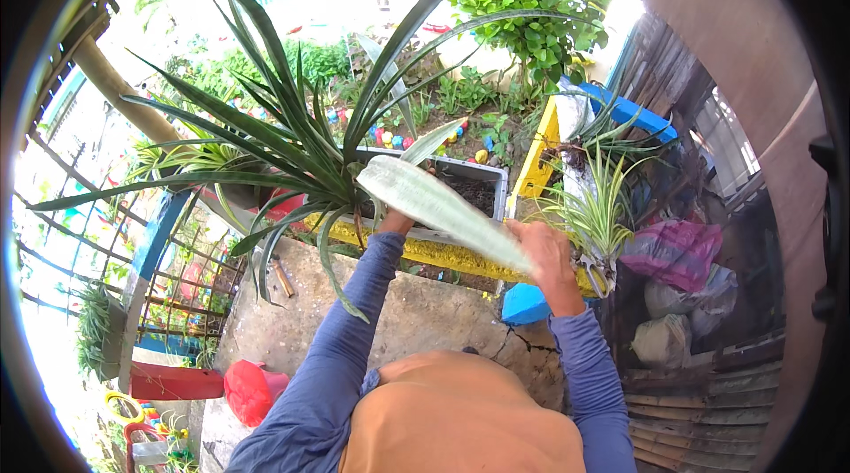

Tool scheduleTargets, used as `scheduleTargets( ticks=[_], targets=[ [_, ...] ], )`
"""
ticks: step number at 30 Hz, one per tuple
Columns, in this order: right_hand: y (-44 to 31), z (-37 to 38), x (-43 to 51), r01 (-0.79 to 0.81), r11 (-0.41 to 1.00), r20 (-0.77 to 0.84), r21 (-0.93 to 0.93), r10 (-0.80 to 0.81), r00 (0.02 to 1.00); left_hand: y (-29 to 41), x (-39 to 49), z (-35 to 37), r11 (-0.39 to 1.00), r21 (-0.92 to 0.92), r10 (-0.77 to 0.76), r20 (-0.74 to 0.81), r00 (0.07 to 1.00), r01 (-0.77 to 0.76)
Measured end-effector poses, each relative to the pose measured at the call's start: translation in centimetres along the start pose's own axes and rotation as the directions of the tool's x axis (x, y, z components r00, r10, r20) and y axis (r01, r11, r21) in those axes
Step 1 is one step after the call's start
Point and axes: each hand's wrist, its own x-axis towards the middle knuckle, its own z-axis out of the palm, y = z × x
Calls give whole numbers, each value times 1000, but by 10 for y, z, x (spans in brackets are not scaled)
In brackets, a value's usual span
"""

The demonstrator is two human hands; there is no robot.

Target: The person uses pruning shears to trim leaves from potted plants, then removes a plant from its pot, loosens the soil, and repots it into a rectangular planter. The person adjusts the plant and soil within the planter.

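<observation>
A broad pale green leaf (441, 204) slants across the middle, its lower right end at my right hand (548, 250). Part of that hand lies behind the leaf, and the fingers curl near the front right corner of a grey rectangular planter (501, 187). Over the planter's front edge reaches my left hand (396, 222); its fingers are hidden behind the leaf. Dark soil (468, 191) shows inside the planter. A large plant with long, dark strap leaves (319, 154) spreads just left of my left hand, its base by the planter's left part.
The planter sits behind a yellow ledge (431, 257). On the right, a spider plant (597, 207) stands near plastic bags (674, 250). A wooden-handled tool (283, 277) lies on the concrete floor (332, 274). A red bag (247, 392) is at the lower left, below a bar lattice (192, 267).
</observation>
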Motion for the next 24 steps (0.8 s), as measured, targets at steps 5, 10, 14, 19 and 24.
scheduleTargets(
  ticks=[5,10,14,19,24],
  targets=[
    [0,-2,3,-19,1000,53,-7,19,998,48,19,-18,996,78,-45,31,999,42],
    [-2,8,6,42,996,27,-73,-40,999,58,30,-26,980,-85,-174,92,980,182],
    [0,22,11,134,981,-74,-143,-146,987,51,50,-29,995,-89,-31,176,984,47],
    [-4,14,11,112,983,-65,-145,-123,990,50,54,-32,938,-228,-198,261,945,260],
    [-8,-29,2,39,997,-21,-64,-40,999,46,64,-35,881,-372,-211,243,947,292]
  ],
)
